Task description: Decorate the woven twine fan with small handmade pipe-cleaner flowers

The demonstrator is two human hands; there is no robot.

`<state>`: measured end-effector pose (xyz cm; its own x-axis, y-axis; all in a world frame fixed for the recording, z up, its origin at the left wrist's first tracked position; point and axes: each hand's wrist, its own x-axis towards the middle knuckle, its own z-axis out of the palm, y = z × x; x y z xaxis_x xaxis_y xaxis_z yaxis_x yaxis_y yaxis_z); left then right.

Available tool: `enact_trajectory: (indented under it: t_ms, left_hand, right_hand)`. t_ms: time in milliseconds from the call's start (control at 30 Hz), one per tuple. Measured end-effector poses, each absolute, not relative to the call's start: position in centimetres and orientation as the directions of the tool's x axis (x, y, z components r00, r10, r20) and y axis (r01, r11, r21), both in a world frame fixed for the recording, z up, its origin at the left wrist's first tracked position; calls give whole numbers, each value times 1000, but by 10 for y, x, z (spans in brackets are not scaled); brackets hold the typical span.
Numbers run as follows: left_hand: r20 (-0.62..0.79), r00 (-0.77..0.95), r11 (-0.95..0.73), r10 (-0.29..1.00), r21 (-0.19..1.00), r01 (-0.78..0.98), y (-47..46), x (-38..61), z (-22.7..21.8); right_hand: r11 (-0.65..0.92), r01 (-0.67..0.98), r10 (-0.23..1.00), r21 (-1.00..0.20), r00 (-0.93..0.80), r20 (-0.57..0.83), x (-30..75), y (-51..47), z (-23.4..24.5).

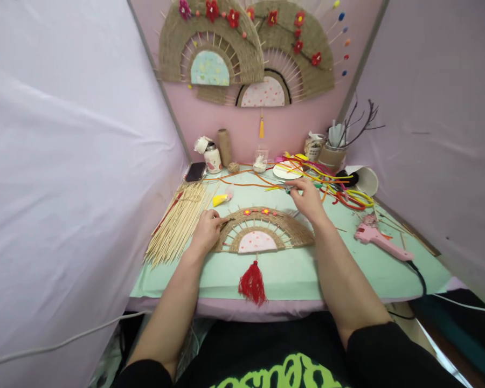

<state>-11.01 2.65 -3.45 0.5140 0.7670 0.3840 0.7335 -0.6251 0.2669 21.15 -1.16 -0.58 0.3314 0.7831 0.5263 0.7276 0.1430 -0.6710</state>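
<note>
On the table lies a half-round fan (pixel 295 229) wound with brown twine, with small red and yellow flowers along its upper part and a dotted white half circle at its base. A red tassel (pixel 252 283) hangs from it toward the front edge. My left hand (pixel 208 231) grips the fan's upper left edge, its index finger stretched onto the twine. Beyond the fan, my right hand (pixel 307 200) has its fingers closed on a small metal tool that looks like scissors (pixel 283 185); its handle is partly hidden. A yellow tassel (pixel 220 200) lies behind the fan.
Thin wooden sticks (pixel 173 226) spread at the left, near a phone (pixel 195 172). Coloured fuzzy stems (pixel 347 194) lie tangled at the back right. A corded pink glue gun (pixel 382 241) rests at the right. Jars (pixel 213 159) stand along the back, below finished fans (pixel 242 54).
</note>
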Motion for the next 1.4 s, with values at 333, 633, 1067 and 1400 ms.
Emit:
enact_trajectory:
  t_ms: [333, 633, 1067, 1400]
  left_hand:
    - [361, 530, -625, 768, 237, 744, 27, -108, -37]
    - [369, 520, -624, 771, 275, 731, 27, -109, -34]
    - [455, 271, -460, 848, 380, 802, 39, -114, -22]
    - [13, 233, -229, 972, 250, 941, 117, -61, 5]
  right_hand:
    - [129, 707, 809, -695, 330, 486, 211, -14, -13]
    - [123, 729, 816, -674, 313, 487, 210, -14, -18]
    - [159, 728, 757, -667, 344, 555, 215, -11, -22]
    - [174, 712, 744, -680, 357, 564, 215, -15, -19]
